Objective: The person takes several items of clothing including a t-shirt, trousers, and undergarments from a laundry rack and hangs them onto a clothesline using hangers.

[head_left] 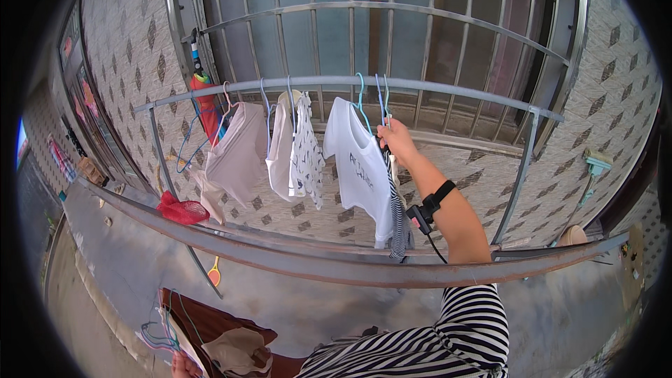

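My right hand (397,141) reaches over the front beam to the clothes rail, fingers closed round the neck of a blue hanger (386,91). Beneath it hangs a narrow dark striped garment (400,227), partly hidden by the white printed T-shirt (360,164) on its left. Low at the left, my left hand (185,366) is partly cut off by the picture's edge. Its fingers close on a bunch of pastel hangers (159,339), with a brown garment (192,315) and a beige garment (238,350) beside them.
The grey metal rail (462,91) also carries a pinkish top (236,147) and a white patterned top (305,161). A rusty beam (350,274) crosses in front of me. Near its left end lies a red net bag (180,208). Window bars (315,42) stand behind the rail.
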Demonstrator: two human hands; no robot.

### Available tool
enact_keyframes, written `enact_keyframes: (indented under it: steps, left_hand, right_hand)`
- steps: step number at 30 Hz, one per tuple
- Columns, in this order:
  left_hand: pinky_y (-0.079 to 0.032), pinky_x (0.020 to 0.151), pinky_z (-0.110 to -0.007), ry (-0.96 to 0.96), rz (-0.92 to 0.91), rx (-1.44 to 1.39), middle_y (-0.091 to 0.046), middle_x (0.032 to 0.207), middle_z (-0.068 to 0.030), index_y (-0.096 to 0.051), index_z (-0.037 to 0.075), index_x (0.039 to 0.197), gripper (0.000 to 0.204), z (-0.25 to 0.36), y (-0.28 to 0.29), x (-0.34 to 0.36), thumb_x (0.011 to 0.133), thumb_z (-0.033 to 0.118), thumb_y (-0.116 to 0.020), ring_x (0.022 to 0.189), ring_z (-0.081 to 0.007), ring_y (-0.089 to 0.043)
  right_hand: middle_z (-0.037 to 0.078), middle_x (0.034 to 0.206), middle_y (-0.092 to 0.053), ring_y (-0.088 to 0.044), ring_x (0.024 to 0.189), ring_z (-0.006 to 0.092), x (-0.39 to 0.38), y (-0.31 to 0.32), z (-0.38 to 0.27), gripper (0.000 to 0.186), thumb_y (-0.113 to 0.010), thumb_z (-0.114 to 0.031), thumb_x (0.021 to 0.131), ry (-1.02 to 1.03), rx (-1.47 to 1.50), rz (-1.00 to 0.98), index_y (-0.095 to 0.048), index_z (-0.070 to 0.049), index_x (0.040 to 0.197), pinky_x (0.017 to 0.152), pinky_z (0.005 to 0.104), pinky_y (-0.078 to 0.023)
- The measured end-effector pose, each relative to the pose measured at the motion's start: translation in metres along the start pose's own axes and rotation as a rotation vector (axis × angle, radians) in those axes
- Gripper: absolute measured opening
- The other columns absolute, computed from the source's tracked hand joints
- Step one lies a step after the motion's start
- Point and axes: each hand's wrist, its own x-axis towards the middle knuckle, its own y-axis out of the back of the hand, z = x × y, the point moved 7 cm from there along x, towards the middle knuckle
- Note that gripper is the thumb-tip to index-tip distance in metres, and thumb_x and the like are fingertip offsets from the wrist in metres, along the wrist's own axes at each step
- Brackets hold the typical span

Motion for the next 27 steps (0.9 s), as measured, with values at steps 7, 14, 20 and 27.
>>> enact_keyframes:
  steps: [7, 14, 20, 27]
  left_hand:
    - [-0.022, 0.039, -0.018, -0.055, 0.025, -0.009, -0.030, 0.054, 0.0066, -0.044, 0.013, 0.068, 0.022, 0.002, 0.007, -0.014, 0.088, 0.020, -0.047, 0.045, -0.0047, -0.027]
    - [-0.023, 0.039, -0.017, -0.083, 0.032, -0.017, -0.030, 0.054, 0.0066, -0.045, 0.013, 0.069, 0.020, -0.004, 0.022, -0.023, 0.088, 0.020, -0.047, 0.045, -0.0046, -0.028]
    - [-0.024, 0.039, -0.018, -0.154, -0.166, -0.003, -0.029, 0.052, 0.0070, -0.047, 0.009, 0.081, 0.021, -0.013, 0.056, -0.001, 0.088, 0.029, -0.046, 0.042, -0.0040, -0.026]
    - [-0.018, 0.037, -0.017, -0.129, -0.146, -0.013, -0.025, 0.052, 0.0091, -0.043, 0.014, 0.074, 0.021, -0.012, 0.030, 0.002, 0.088, 0.029, -0.046, 0.041, -0.0020, -0.022]
  right_hand:
    - [0.007, 0.077, -0.055, -0.052, 0.065, 0.0149, 0.022, -0.047, 0.024, 0.038, -0.065, -0.008, 0.069, -0.224, 0.181, -0.045, -0.047, 0.004, 0.100, 0.056, 0.0264, -0.041]
    - [0.004, 0.073, -0.053, -0.049, 0.063, 0.0109, 0.033, -0.071, -0.030, 0.012, -0.048, -0.014, 0.085, -0.037, 0.221, 0.081, -0.049, -0.002, 0.086, 0.058, 0.0248, -0.039]
    - [0.003, 0.071, -0.052, -0.049, 0.056, 0.0125, -0.027, -0.116, -0.062, 0.014, -0.047, -0.016, 0.086, -0.053, 0.529, -0.106, -0.047, -0.004, 0.094, 0.049, 0.0253, -0.040]
    - [0.003, 0.062, -0.046, -0.044, 0.050, 0.0099, -0.154, -0.173, -0.003, 0.023, -0.039, -0.021, 0.090, -0.084, 0.136, -0.292, -0.046, 0.000, 0.098, 0.047, 0.0233, -0.038]
